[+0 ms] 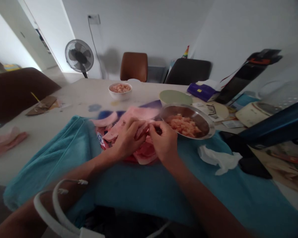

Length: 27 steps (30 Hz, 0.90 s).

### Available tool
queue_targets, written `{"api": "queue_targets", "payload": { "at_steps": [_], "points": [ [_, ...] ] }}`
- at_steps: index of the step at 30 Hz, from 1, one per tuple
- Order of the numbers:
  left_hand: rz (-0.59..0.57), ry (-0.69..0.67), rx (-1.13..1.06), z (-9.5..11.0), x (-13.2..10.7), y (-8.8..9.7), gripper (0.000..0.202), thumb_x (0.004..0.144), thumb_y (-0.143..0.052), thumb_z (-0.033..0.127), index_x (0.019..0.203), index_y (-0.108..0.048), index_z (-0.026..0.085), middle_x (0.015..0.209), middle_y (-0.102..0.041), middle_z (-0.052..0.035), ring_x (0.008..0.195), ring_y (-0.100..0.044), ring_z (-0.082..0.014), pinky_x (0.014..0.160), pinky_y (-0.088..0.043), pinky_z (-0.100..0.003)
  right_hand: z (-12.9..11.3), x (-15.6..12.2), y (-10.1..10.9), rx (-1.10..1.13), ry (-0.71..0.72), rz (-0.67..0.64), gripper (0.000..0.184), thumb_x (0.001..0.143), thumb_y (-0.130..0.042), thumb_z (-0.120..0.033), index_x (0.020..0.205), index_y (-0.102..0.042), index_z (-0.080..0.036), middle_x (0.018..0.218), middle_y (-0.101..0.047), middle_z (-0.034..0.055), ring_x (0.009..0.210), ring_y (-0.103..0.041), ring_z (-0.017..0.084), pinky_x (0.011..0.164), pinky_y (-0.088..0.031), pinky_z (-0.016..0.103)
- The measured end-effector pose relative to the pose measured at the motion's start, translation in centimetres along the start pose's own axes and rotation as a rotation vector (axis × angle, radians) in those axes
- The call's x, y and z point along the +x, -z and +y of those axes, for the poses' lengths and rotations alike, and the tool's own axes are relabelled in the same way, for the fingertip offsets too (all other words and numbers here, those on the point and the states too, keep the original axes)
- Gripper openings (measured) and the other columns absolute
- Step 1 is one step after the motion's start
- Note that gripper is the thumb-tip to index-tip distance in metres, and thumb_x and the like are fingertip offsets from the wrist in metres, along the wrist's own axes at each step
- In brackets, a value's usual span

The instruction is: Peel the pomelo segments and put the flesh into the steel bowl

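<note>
My left hand [129, 137] has its fingers curled round a pink piece of fruit [142, 129] that looks like a pomelo segment. From the other side, my right hand [164, 140] pinches at the same segment, thumb and forefinger together. Below and behind both hands lie thick pink peels [144, 113] and membrane scraps [146, 152], some on a red and blue plastic wrapper [101, 140]. Right of my right hand, a steel bowl [201, 119] holds loose pink pulp [182, 125]. The fingertips are partly hidden and slightly blurred.
A teal towel [139, 188] covers the near table edge. Farther back stand a white bowl [120, 96] of pulp and a green round lid [175, 98]. To the right are a crumpled tissue [220, 158], a black phone [253, 160] and a blue bottle [278, 124]. White cables [57, 201] hang by my left forearm.
</note>
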<state>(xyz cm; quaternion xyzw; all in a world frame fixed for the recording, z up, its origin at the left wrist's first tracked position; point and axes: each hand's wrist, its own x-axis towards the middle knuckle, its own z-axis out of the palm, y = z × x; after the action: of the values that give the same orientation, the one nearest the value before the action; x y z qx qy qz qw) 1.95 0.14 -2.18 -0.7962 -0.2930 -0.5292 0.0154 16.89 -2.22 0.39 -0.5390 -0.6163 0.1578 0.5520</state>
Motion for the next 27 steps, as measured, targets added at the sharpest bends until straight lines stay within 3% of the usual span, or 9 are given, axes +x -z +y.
{"api": "queue_targets", "payload": {
  "at_steps": [4,6,12,15,20,27],
  "points": [
    [0.017,-0.022,-0.045,0.4,0.1,0.0,0.031,0.090,-0.066,0.013,0.120,-0.063,0.019,0.100,-0.066,-0.0059,0.092,-0.064,-0.0174,0.077,-0.055,-0.031,0.1,0.4,0.3,0.008,-0.007,0.002,0.007,0.077,-0.056,-0.028,0.074,-0.060,-0.023,0.072,-0.069,0.0033,0.066,-0.063,0.018,0.068,-0.054,0.034],
    [0.001,0.050,-0.135,0.6,0.4,0.2,0.029,0.088,-0.067,0.012,0.116,-0.066,0.019,0.099,-0.068,-0.0051,0.092,-0.065,-0.0163,0.078,-0.056,-0.030,0.1,0.6,0.5,0.026,-0.003,-0.015,0.006,0.077,-0.056,-0.028,0.074,-0.058,-0.023,0.071,-0.068,0.0018,0.065,-0.062,0.017,0.067,-0.054,0.033],
    [-0.150,0.646,-0.634,0.9,1.5,1.2,0.022,0.086,-0.074,0.029,0.105,-0.075,0.019,0.096,-0.076,-0.0038,0.085,-0.069,-0.0157,0.074,-0.057,-0.028,0.0,0.9,0.9,0.108,0.016,-0.080,0.010,0.084,-0.056,-0.028,0.076,-0.057,-0.023,0.067,-0.064,-0.0014,0.060,-0.060,0.015,0.063,-0.052,0.031],
    [-0.172,0.818,-0.830,0.8,1.8,1.5,0.025,0.085,-0.076,0.035,0.104,-0.078,0.020,0.093,-0.077,-0.0036,0.081,-0.069,-0.0159,0.069,-0.057,-0.027,0.1,0.9,1.0,0.145,0.037,-0.107,0.008,0.086,-0.059,-0.029,0.082,-0.061,-0.022,0.077,-0.069,0.0009,0.065,-0.063,0.015,0.065,-0.054,0.032],
    [-0.159,0.889,-0.971,0.6,1.7,1.4,0.026,0.080,-0.081,0.035,0.103,-0.080,0.023,0.096,-0.078,-0.0039,0.083,-0.071,-0.0168,0.071,-0.057,-0.028,0.5,1.1,1.1,0.139,0.059,-0.127,0.008,0.082,-0.069,-0.029,0.084,-0.064,-0.023,0.086,-0.072,0.0020,0.080,-0.068,0.019,0.074,-0.056,0.035],
    [-0.196,0.901,-0.978,0.6,1.5,1.3,0.027,0.081,-0.082,0.040,0.102,-0.081,0.023,0.096,-0.078,-0.0039,0.086,-0.072,-0.0182,0.074,-0.058,-0.030,0.8,1.1,1.4,0.000,0.147,-0.096,0.007,0.088,-0.063,-0.026,0.085,-0.068,-0.023,0.087,-0.074,0.0048,0.082,-0.069,0.021,0.080,-0.057,0.039]
  ]
}}
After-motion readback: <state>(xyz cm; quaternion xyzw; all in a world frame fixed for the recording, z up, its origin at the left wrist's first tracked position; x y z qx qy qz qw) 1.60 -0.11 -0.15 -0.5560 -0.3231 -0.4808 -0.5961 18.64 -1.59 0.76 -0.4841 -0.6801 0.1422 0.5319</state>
